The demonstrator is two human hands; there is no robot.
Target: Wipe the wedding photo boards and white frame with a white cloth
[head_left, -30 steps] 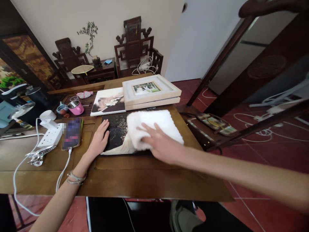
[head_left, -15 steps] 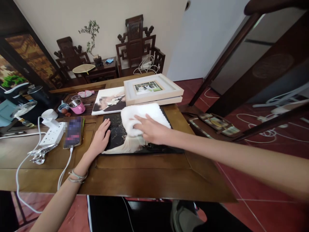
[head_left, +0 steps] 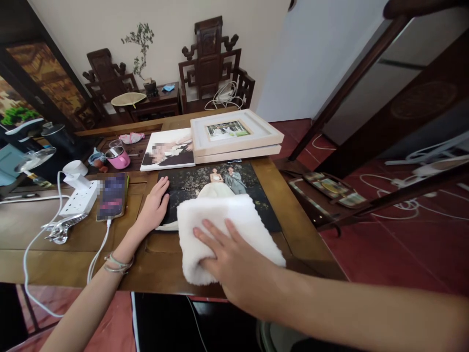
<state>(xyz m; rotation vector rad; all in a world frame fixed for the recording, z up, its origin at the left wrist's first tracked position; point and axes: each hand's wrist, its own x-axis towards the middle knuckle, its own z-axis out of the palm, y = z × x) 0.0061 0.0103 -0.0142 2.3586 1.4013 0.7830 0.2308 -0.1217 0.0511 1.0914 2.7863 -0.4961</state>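
Note:
A dark wedding photo panel [head_left: 179, 188] lies flat on the wooden table, its far half uncovered. My right hand [head_left: 238, 259] grips a fluffy white towel [head_left: 234, 210], fingers on top and thumb tucked into the fold. The towel covers the panel's near middle part and hangs past its near edge over the tabletop. At the panel's left edge rests my left hand [head_left: 154, 205], fingers stretched out flat, holding nothing.
Behind the panel are stacked pale wooden frames [head_left: 238, 146] and a white-edged photo print [head_left: 168, 151]. To the left lie a phone [head_left: 112, 195] on a cable, a power strip [head_left: 80, 198] and a pink mug [head_left: 117, 157]. The table [head_left: 161, 269] ends close to me.
My right hand has pulled the white towel toward me, from the panel's far part to beyond its near edge, uncovering the pictured couple. The left hand stays in place.

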